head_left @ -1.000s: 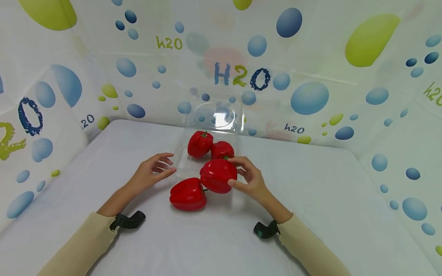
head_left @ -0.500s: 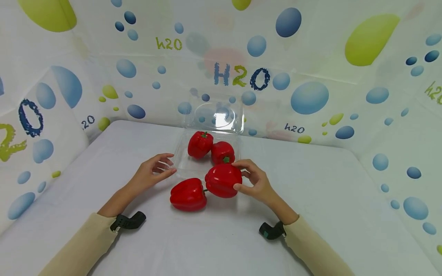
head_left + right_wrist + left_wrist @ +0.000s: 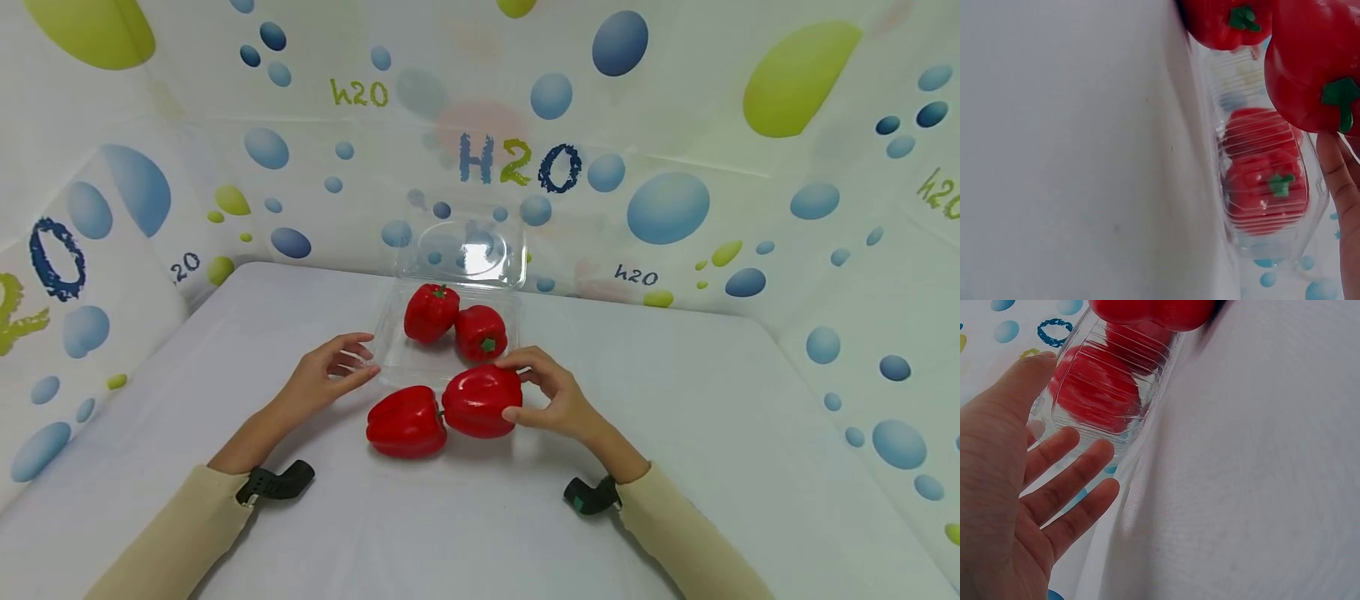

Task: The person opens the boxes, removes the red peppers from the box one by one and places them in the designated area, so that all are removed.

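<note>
My right hand (image 3: 551,396) pinches a glossy red bell pepper (image 3: 482,402) between thumb and fingers, just in front of a clear plastic clamshell container (image 3: 408,358). In the right wrist view that held pepper (image 3: 1316,69) shows its green stem and stands higher than the one lying on the table. This other red pepper (image 3: 407,422) lies on its side to the left. Inside the container sit two more red peppers, one at the left (image 3: 432,314) and one at the right (image 3: 481,333). My left hand (image 3: 318,379) stays at the container's left front corner, fingers apart and relaxed; contact is unclear.
The container's transparent lid (image 3: 461,250) stands raised at the back against a patterned backdrop (image 3: 675,125). A white cloth (image 3: 675,400) covers the table. Dark wrist-worn devices sit on the left wrist (image 3: 277,483) and right wrist (image 3: 592,496).
My right hand has brought its bell pepper toward me, slightly to the right and lower, uncovering the right-hand pepper in the container. My left hand has stayed in place.
</note>
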### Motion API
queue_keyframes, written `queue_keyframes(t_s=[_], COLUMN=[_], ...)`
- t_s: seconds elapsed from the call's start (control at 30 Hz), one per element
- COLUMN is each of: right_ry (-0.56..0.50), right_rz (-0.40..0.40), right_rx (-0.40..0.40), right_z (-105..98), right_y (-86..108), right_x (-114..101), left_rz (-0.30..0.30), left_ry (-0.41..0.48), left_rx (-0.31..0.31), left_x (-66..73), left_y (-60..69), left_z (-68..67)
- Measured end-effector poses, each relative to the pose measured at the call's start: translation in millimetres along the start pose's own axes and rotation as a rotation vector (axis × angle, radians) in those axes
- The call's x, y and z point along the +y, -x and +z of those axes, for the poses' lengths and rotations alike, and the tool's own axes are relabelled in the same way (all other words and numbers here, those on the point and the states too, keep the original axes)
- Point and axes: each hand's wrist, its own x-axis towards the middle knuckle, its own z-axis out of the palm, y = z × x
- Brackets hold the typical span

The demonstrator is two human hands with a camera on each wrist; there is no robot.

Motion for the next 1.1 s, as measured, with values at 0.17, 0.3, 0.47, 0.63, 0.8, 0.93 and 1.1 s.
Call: queue_keyframes(t_s=[0.17, 0.3, 0.47, 0.63, 0.8, 0.93, 1.1], right_ry=[0.01, 0.027, 0.066, 0.133, 0.161, 0.166, 0.202], right_rz=[0.002, 0.007, 0.051, 0.114, 0.162, 0.193, 0.208], right_rx=[-0.036, -0.068, -0.102, -0.133, -0.181, -0.204, -0.212], right_z=[-3, -5, -7, -9, -12, -15, -16], right_y=[-1.2, -3.2, -4.7, -7.0, -8.9, -9.0, -8.8], right_x=[-2, -5, -11, -18, -26, -31, -33], left_rz=[-0.005, -0.002, -0.006, -0.013, -0.018, -0.012, 0.002], left_ry=[-0.005, -0.009, -0.006, -0.009, -0.004, 0.002, -0.003], left_rx=[0.002, 0.002, -0.004, -0.004, -0.005, -0.003, 0.001], left_x=[-1.6, -0.5, 0.7, 1.0, 1.8, 2.1, 1.9], left_y=[-0.6, -0.5, -0.2, 0.1, 0.1, 0.6, 0.4], left_z=[0.9, 0.7, 0.3, -0.1, 0.0, 0.4, 0.4])
